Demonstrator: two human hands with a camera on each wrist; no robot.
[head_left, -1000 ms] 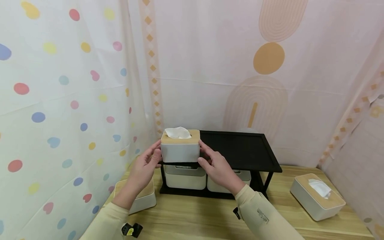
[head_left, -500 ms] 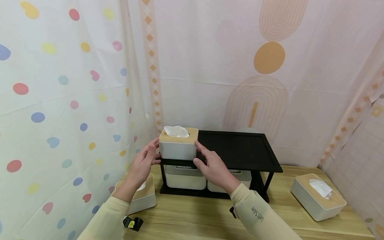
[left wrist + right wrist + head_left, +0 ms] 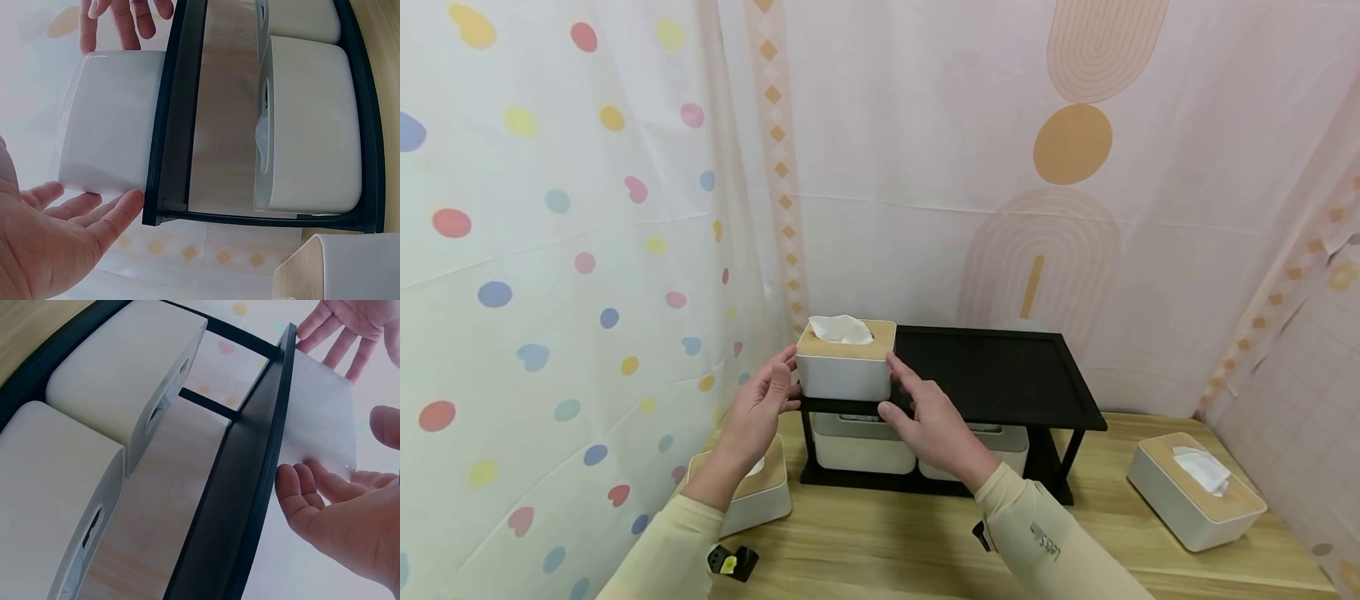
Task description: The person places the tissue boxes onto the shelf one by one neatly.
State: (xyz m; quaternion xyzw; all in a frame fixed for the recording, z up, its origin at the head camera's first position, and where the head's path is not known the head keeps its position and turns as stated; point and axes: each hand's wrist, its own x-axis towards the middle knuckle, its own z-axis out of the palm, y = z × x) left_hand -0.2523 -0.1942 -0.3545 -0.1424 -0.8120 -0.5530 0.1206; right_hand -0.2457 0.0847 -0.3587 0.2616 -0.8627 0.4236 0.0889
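Crosswise, long axis left to right, one tissue box (image 3: 844, 379), tissue (image 3: 842, 330) upward, sat on the black shelf (image 3: 992, 375), left end, my left hand (image 3: 758, 418) and right hand (image 3: 936, 422) touching the box's short sides, fingers loosely spread.

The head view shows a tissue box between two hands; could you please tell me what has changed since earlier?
The tissue box has moved slightly left and back on the black shelf, the left hand and right hand shifting with it. The shelf and other boxes stayed put.
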